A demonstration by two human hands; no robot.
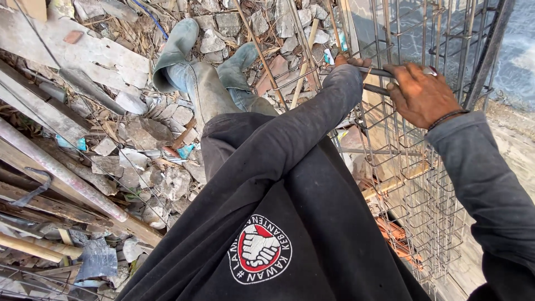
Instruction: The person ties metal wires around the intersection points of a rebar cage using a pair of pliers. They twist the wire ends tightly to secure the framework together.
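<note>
Black cloth of your own top point(278, 223) is sitting closest to you, with a round red and white patch point(260, 249) on it. Past it, your arms are crossing over each other. Your right hand point(421, 92) is curling its fingers around a thin dark metal tool point(374, 72) that is lying across the bars. Your left hand point(348, 60) is mostly hiding behind its black sleeve, so you cannot tell if it is open or closed; only a bit of it is peeking out right by the same tool.

Both hands are working at the top part of a tall cage of steel bars point(412, 184), which is standing just in front of you and running down toward the ground on your right.

That cage is looking stiff and heavy. Its bars are looking hard and thin, and they may feel rough, so a good place to grab is probably around one long bar, or at a corner where a square ring is crossing it. The tool is looking small and easy to lift.

Counting now: you are seeing one cage, one tool, two hands, and two boots point(178, 47) standing on broken stones point(167, 184). The square rings are too many to count well.
</note>
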